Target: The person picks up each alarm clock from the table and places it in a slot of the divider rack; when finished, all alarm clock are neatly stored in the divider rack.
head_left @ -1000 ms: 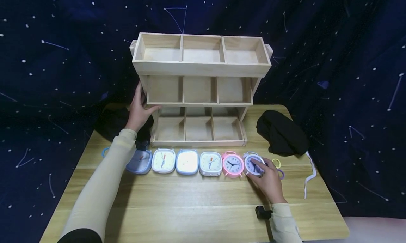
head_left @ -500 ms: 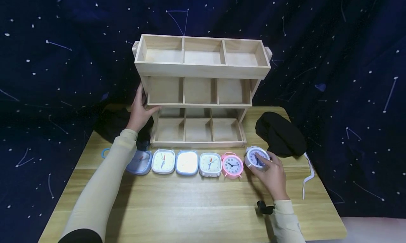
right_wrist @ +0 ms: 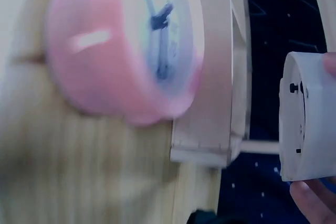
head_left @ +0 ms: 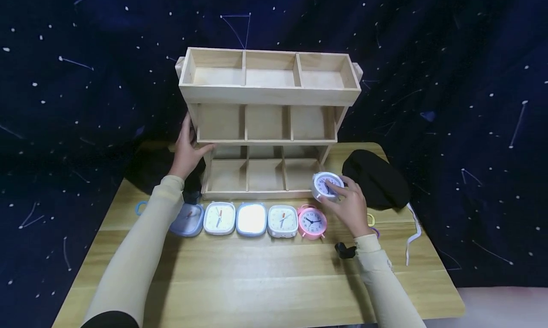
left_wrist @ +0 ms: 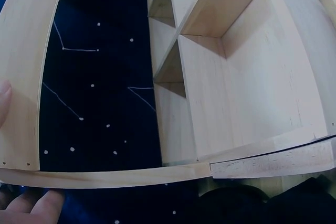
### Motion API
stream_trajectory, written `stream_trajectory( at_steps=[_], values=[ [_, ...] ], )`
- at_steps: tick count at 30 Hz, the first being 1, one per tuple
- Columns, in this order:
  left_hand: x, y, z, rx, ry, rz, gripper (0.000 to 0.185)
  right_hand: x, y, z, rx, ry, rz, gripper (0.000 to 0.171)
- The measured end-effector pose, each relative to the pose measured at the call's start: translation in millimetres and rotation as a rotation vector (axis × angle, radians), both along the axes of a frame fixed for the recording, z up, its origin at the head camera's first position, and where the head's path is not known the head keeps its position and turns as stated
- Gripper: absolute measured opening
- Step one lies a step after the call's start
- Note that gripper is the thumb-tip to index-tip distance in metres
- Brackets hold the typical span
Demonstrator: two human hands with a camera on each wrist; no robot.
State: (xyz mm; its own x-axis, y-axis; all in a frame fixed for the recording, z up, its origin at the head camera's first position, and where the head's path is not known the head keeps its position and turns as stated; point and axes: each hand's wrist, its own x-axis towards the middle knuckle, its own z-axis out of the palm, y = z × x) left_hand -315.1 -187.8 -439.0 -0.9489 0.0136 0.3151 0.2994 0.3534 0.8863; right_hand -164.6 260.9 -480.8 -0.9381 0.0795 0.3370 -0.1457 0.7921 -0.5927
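Note:
My right hand (head_left: 347, 206) holds a white round alarm clock (head_left: 322, 186) raised at the lower right corner of a tiered wooden rack (head_left: 269, 96). In the right wrist view the clock's back (right_wrist: 295, 116) shows small black knobs. My left hand (head_left: 187, 151) grips the rack's left side, thumb in front; fingertips (left_wrist: 48, 205) show past the side strip in the left wrist view. A pink round alarm clock (head_left: 312, 222) stands below the raised one. To its left, in a row, are square clocks: white (head_left: 283, 221), blue-rimmed (head_left: 251, 219), white (head_left: 220, 218) and blue (head_left: 188, 220).
Black cloth (head_left: 376, 180) lies at the right with a white strap (head_left: 413, 235). More dark cloth (head_left: 150, 168) is behind my left arm. Yellow (head_left: 370, 219) and purple rings (head_left: 376, 232) lie by my right hand, a blue ring (head_left: 140, 207) at the left. A starry curtain (head_left: 449, 104) hangs behind.
My right hand has lifted the white round clock from the row's right end and carried it up and left toward the rack. The left hand stays on the rack.

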Motion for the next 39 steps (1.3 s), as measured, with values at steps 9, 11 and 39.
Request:
stream_trajectory(
  at_steps=[9,11,39],
  values=[
    [1.0,-1,-1.2,0.003,0.006,-0.007,0.117,-49.7,-24,-1.4,-0.030,-0.102,0.026,0.054],
    [1.1,0,-2.3,0.005,0.006,-0.007,0.116,-57.7,-26,-2.8,-0.043,-0.137,0.013,0.054],
    [0.7,0,-4.1,0.009,0.022,-0.008,0.115,-90.9,-42,-29.8,0.019,-0.274,0.011,0.044]
  ],
)
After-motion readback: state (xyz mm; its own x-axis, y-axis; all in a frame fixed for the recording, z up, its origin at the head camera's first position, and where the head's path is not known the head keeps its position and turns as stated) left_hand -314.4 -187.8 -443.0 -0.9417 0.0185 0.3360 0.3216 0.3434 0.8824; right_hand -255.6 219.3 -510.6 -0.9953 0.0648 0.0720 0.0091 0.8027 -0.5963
